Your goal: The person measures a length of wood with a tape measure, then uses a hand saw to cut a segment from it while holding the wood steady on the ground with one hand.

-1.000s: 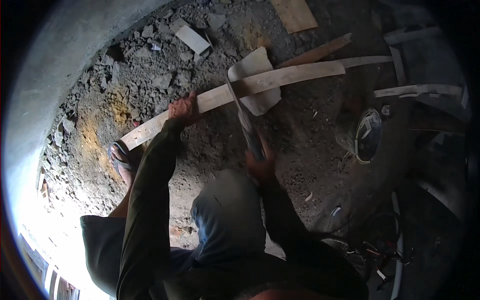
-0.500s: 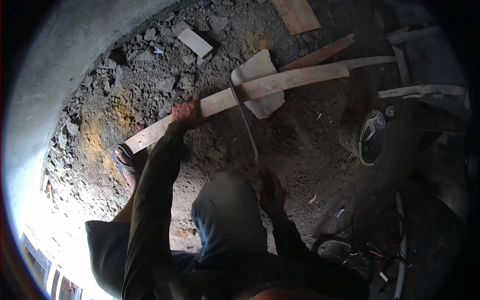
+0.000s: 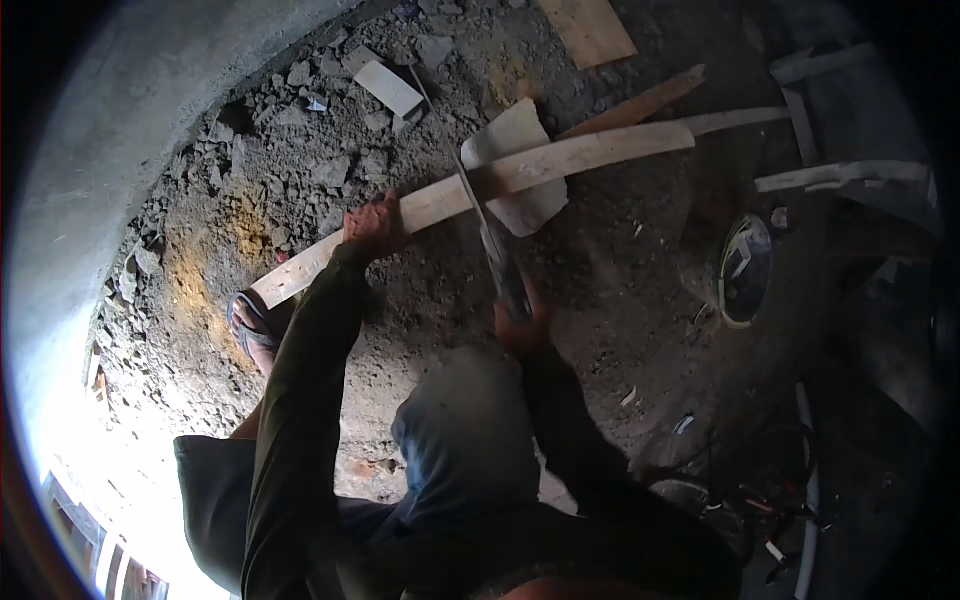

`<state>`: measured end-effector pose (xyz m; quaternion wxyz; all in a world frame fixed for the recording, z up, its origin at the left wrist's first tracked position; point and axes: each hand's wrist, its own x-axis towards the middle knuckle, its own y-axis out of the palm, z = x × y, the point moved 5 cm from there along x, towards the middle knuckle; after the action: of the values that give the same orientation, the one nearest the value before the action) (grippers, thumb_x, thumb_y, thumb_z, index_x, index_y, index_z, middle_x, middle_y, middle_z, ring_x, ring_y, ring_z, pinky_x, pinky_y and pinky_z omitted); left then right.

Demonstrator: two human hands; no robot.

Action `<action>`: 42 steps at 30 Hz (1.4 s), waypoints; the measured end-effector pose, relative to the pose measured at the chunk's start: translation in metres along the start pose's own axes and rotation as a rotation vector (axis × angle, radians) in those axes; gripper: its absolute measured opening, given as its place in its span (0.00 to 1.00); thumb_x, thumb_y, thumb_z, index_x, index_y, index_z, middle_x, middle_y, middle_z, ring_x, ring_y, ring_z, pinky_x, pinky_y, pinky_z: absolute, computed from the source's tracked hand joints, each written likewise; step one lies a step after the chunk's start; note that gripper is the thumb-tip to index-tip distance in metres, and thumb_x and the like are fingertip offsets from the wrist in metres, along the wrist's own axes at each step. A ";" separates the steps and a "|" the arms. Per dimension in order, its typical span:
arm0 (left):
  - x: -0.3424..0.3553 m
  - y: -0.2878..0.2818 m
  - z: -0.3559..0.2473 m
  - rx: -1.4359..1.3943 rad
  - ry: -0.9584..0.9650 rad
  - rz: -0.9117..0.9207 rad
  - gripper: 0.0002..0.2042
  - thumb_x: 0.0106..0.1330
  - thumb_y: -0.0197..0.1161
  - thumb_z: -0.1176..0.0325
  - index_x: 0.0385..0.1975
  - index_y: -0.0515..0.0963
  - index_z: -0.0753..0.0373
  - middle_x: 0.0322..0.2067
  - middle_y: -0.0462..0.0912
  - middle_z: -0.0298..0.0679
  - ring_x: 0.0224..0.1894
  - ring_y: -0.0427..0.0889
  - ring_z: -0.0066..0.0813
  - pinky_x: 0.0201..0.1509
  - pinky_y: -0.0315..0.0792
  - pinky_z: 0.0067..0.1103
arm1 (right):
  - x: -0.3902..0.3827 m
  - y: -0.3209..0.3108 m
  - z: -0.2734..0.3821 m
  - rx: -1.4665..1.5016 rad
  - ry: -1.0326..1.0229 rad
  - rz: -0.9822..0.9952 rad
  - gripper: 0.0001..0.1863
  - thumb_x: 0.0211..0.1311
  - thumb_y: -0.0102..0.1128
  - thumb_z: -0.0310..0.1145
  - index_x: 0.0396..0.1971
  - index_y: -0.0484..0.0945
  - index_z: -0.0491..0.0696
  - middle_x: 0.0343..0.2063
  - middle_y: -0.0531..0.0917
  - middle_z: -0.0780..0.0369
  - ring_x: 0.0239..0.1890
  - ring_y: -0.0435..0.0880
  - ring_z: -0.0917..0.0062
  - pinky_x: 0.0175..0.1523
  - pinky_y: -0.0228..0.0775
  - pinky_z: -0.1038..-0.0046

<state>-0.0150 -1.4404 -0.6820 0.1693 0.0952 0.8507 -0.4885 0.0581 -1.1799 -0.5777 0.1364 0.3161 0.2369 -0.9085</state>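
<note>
My left hand [image 3: 373, 226] grips a pale wooden plank [image 3: 595, 154] lying diagonally, its left end at my sandalled foot [image 3: 257, 338]. Across the plank, just right of that hand, lies the thin blade of a handsaw [image 3: 467, 190], its tip reaching over the rubble beyond. My right hand [image 3: 522, 322] is closed on the saw's handle, near my bent knee [image 3: 462, 425] in jeans. Under the plank where the saw crosses is a flat pale slab [image 3: 520, 215].
A concrete wall [image 3: 120, 110] curves along the left beside rubble [image 3: 330, 165]. Boards [image 3: 590, 30] and scrap wood [image 3: 835, 175] lie at upper right. A bucket [image 3: 740, 270] stands at right, with a tangle of dark objects [image 3: 750, 500] at lower right.
My right hand went back toward me, then has moved forward again with the saw, whose tip now reaches farther past the plank. My left hand stays on the plank.
</note>
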 end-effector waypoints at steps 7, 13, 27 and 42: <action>-0.013 0.009 -0.006 0.028 0.004 0.003 0.35 0.46 0.66 0.48 0.52 0.65 0.60 0.37 0.78 0.52 0.40 0.79 0.52 0.40 0.70 0.46 | -0.007 -0.006 -0.018 -0.136 -0.497 -0.248 0.24 0.57 0.51 0.25 0.56 0.65 0.40 0.42 0.79 0.55 0.45 0.79 0.72 0.48 0.69 0.74; -0.008 0.001 0.012 0.038 -0.066 0.086 0.38 0.46 0.66 0.48 0.55 0.62 0.61 0.34 0.80 0.53 0.39 0.79 0.53 0.42 0.70 0.44 | -0.017 0.000 -0.032 -0.064 -0.332 -0.116 0.23 0.56 0.54 0.27 0.53 0.67 0.38 0.41 0.79 0.52 0.45 0.78 0.71 0.49 0.68 0.71; -0.014 0.022 0.026 0.146 -0.023 -0.098 0.32 0.44 0.67 0.54 0.49 0.64 0.60 0.41 0.78 0.52 0.43 0.78 0.53 0.45 0.71 0.43 | -0.119 -0.079 -0.029 -0.061 -0.547 -0.685 0.24 0.58 0.57 0.30 0.55 0.67 0.38 0.47 0.78 0.54 0.47 0.78 0.72 0.50 0.70 0.71; -0.027 -0.044 0.011 0.060 0.000 -0.097 0.29 0.41 0.67 0.56 0.43 0.65 0.59 0.34 0.80 0.51 0.37 0.80 0.53 0.38 0.73 0.40 | 0.048 -0.081 -0.068 -0.441 -0.601 -0.450 0.59 0.36 0.70 0.59 0.64 0.49 0.41 0.60 0.60 0.46 0.61 0.59 0.52 0.64 0.51 0.57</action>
<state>-0.0026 -1.4723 -0.6420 0.1425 0.0591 0.8392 -0.5214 0.0241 -1.0802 -0.6268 0.0622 -0.0586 0.4381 -0.8949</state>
